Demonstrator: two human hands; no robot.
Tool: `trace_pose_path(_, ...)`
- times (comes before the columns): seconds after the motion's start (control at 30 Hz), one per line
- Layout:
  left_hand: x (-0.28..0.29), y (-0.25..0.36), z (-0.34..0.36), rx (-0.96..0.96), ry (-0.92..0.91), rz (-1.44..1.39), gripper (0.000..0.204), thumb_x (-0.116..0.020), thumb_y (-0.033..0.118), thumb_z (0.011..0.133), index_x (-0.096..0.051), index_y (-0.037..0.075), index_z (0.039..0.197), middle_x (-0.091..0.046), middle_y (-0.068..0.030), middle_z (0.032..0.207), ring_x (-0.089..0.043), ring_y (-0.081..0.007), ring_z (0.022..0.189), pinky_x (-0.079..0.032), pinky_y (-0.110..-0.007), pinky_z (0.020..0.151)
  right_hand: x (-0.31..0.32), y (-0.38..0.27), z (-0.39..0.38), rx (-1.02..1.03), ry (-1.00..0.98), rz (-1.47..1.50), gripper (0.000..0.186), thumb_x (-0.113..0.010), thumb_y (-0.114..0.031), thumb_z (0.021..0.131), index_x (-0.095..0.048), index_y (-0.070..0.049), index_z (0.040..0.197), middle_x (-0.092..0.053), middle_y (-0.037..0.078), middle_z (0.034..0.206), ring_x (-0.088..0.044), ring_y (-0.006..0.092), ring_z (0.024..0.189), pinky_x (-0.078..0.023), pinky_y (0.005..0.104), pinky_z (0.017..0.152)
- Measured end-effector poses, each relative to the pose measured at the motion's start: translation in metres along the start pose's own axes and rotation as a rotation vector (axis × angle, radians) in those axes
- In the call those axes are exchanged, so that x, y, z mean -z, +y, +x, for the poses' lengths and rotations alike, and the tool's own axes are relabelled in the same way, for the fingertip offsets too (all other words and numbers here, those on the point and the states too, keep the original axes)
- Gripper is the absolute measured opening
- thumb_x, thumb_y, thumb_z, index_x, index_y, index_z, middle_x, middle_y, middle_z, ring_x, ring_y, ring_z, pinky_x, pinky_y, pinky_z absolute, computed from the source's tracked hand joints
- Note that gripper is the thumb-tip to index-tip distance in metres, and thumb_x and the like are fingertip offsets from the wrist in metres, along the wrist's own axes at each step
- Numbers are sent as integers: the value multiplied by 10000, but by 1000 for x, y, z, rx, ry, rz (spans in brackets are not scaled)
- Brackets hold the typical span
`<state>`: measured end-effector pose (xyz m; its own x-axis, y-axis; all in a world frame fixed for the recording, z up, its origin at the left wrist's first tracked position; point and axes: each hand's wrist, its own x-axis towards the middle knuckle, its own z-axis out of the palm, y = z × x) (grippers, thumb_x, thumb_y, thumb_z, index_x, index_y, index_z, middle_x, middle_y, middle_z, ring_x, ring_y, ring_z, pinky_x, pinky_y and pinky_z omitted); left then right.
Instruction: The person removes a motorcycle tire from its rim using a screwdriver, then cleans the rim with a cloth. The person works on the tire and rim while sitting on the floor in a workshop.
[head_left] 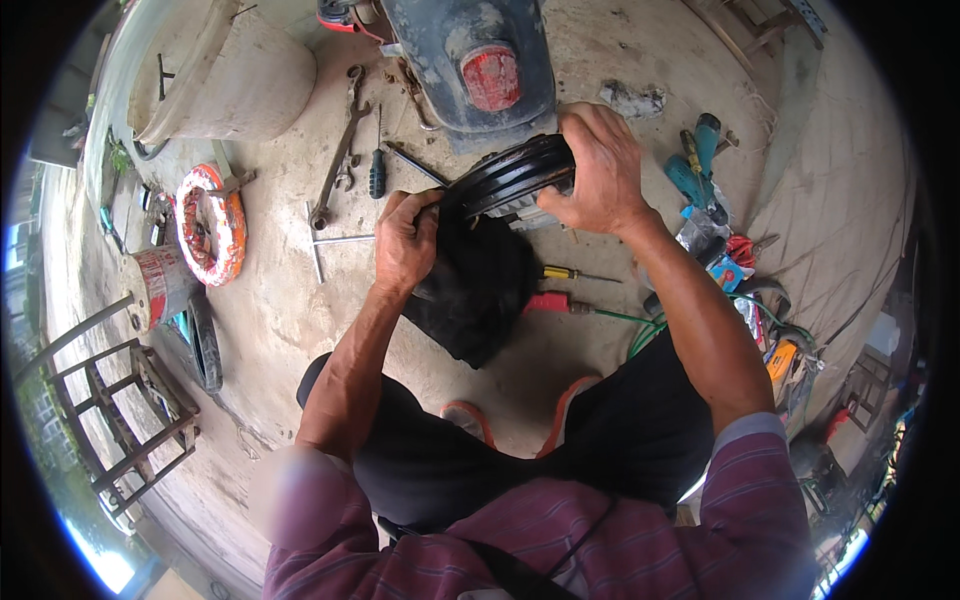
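Two grips, my left hand curled and my right hand pinching, hold the black, grooved, curved wheel rim near the dusty dark mudguard. I judge this steadying; next calls for even pressure.

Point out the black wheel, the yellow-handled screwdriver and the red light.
Black wheel (513,177): head view, on its ridged outer rim.
Yellow-handled screwdriver (563,273): head view, on its handle.
Red light (491,78): head view, on its lens.
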<state>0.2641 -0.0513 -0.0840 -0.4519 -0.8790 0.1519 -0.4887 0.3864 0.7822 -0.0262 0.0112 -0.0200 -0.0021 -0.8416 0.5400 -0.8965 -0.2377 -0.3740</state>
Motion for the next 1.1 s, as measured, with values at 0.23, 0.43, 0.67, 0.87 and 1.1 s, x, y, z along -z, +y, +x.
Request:
trace_pose_path(0.23,-18,87,30,-319,151,-29,283,-764,-62,876,-790,49,1135,-676,-137,957,-681,-349,890,-565,-440,795,-5,-7,3,-15,-17,-15,612,-802,-293,631,-636,1,1142,-636,166,1176,-614,410,1131,-494,505,1029)
trace_pose_path(0.43,-27,87,33,-319,237,20,255,-798,-33,863,-758,60,1097,-640,-135,900,-665,-359,867,-552,-457,770,-8,-8,-3,-32,-44,-19,695,-802,-289,632,-606,5,1231,-614,193,1216,-597,429,1150,-479,529,1048)
trace_pose_path(0.67,-27,73,25,-48,249,-103,154,-827,48,908,-703,38,998,-672,-136,893,-677,-317,791,-554,-417,741,-13,-27,-2,-23,-71,-2,621,-797,-270,613,-649,-48,1173,-610,187,1182,-602,411,1108,-486,526,1031)
trace_pose_path(0.87,-18,32,20,291,196,-146,173,-808,97,937,-672,-9,947,-732,-107,842,-656,-159,775,-555,-343,752,-13,-21,-2,-15,-10,8,644,-803,-266,621,-631,-35,1198,-608,186,1203,-598,422,1125,-479,537,1043)
trace_pose_path(1.1,-22,19,24,91,153,-208,159,-823,38,927,-672,-4,955,-727,-127,866,-671,-208,781,-551,-349,757,-10,-16,-5,-53,-39,-6,648,-814,-257,633,-614,-2,1193,-610,181,1223,-601,414,1153,-474,535,1055)
